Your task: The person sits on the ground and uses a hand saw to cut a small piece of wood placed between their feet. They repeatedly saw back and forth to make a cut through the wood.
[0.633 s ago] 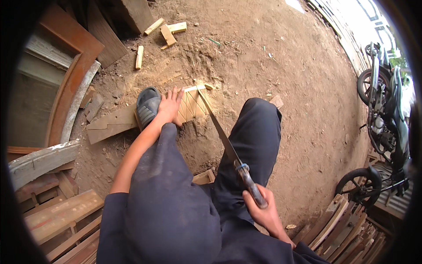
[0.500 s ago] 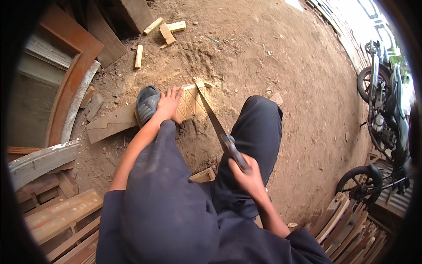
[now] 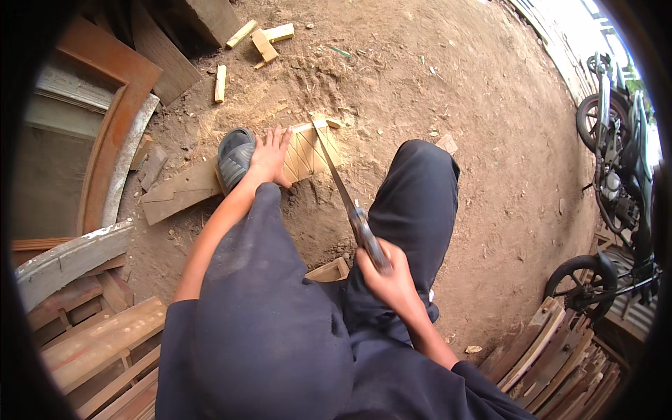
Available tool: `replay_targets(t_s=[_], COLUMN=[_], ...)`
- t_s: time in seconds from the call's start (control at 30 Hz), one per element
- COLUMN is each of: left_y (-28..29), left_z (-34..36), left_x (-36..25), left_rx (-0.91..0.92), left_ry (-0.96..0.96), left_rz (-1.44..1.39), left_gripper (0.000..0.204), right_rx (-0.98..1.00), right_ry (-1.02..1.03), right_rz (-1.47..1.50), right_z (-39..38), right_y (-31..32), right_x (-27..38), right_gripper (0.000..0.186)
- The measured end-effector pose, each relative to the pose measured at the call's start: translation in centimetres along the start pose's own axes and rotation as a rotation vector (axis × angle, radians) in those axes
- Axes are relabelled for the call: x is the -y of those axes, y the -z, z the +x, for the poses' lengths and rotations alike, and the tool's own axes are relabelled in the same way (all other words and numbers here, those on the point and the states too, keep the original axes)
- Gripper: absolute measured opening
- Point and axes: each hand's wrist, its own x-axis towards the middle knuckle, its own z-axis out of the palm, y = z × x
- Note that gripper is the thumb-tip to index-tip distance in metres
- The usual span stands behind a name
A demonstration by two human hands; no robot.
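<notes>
A wooden board (image 3: 183, 190) lies on the ground under my sandalled left foot (image 3: 236, 155), its pale right end marked with crossing pencil lines. My left hand (image 3: 269, 157) presses flat on the board beside the sandal, fingers spread. In my right hand (image 3: 386, 274) is the handle of a handsaw (image 3: 337, 178), gripped with fingers wrapped round it. The saw's blade slants up and left, and its far part lies across the board near the marked end. Pale sawdust and a small offcut (image 3: 334, 123) are at that end.
Several wood offcuts (image 3: 264, 45) lie on the dirt ahead. A brown-framed window or door (image 3: 115, 105) leans at the left, above stacked timber (image 3: 105, 343). More boards (image 3: 553, 357) are piled at the lower right, near a parked motorcycle (image 3: 612, 140).
My right hand and the saw have shifted slightly, the handle moving a little to the left. My left hand stays pressed on the board. The view has tilted slightly.
</notes>
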Motion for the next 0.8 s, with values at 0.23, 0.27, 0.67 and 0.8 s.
replay_targets(t_s=[0.23,0.27,0.67,0.8], left_y=[0.7,0.7,-0.3,-0.2], left_z=[-0.3,-0.2,-0.2,0.3], left_x=[0.2,0.2,0.6,0.4], left_rx=[0.003,0.000,-0.045,-0.055], left_ry=[0.014,0.007,0.003,-0.026], left_rz=[0.020,0.014,-0.039,-0.052], left_gripper=[0.155,0.155,0.153,0.153], right_rx=[0.033,0.026,0.007,0.039], right_ry=[-0.181,-0.153,-0.039,-0.056], right_rz=[0.042,0.095,-0.063,0.048], right_z=[-5.4,-3.9,-4.9,1.4], right_y=[4.6,4.0,3.3,1.2], right_x=[2.5,2.1,1.6,0.9], right_gripper=[0.018,0.019,0.022,0.023])
